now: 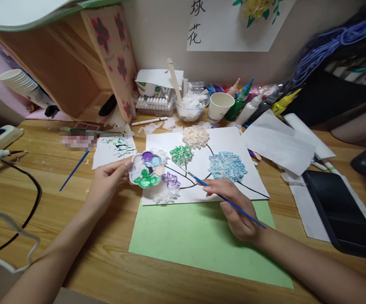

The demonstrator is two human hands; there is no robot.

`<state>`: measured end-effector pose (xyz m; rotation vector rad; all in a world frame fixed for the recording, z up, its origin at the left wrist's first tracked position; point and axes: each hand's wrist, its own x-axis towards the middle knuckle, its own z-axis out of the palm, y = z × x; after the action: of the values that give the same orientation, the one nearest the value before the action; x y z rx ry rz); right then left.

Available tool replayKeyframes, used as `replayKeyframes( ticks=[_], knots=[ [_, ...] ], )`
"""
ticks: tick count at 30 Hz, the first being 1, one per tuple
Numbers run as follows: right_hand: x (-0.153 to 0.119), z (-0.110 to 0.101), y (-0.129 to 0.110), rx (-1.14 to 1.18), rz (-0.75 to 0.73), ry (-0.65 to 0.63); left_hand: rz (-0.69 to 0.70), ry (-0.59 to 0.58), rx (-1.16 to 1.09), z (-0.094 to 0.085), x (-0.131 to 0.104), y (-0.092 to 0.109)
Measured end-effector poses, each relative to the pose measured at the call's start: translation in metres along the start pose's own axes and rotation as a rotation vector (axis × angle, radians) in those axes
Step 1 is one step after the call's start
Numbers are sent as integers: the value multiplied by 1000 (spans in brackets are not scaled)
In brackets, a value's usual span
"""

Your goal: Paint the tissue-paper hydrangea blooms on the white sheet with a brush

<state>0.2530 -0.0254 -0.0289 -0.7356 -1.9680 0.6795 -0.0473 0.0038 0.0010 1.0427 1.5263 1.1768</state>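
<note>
Head view: the white board lies near the centre of the frame, partly over green paper on the wooden tabletop. Its long axis runs roughly left to right, with the right end slightly lower.

Progress, as judged from visible colour: the peach flower head, green flower head and blue flower head appear largely coloured. The purple flower head appears only partly coloured. The white flower head at the board's lower left shows no colour; more white petals show beside the palette's upper right edge, partly hidden. Black stems are already drawn.

The left hand grips the palette by its rim, thumb on top, at the board's left side. The palette holds green, purple, blue and peach paint. The right hand is closed in a pinch around the blue brush, over the board's lower edge. The brush's long axis slopes from lower right to upper left, bristles pointing upper left, close to the green flower head. Whether the bristles touch the board cannot be determined.
</note>
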Motion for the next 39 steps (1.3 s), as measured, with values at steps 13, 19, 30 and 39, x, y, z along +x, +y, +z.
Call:
replayKeyframes(
  ticks=[13,19,30,39],
  knots=[
    [3,10,0,-79,-45,-188,-38,-163,86,23,-21,15],
    [2,7,-2,-84,-71,-124,-20,-159,86,20,-19,9],
    [2,3,1,-74,120,127,-13,171,-165,-6,17,-10],
    [6,1,1,-14,147,56,-74,136,-189,1,18,-9]
  ],
)
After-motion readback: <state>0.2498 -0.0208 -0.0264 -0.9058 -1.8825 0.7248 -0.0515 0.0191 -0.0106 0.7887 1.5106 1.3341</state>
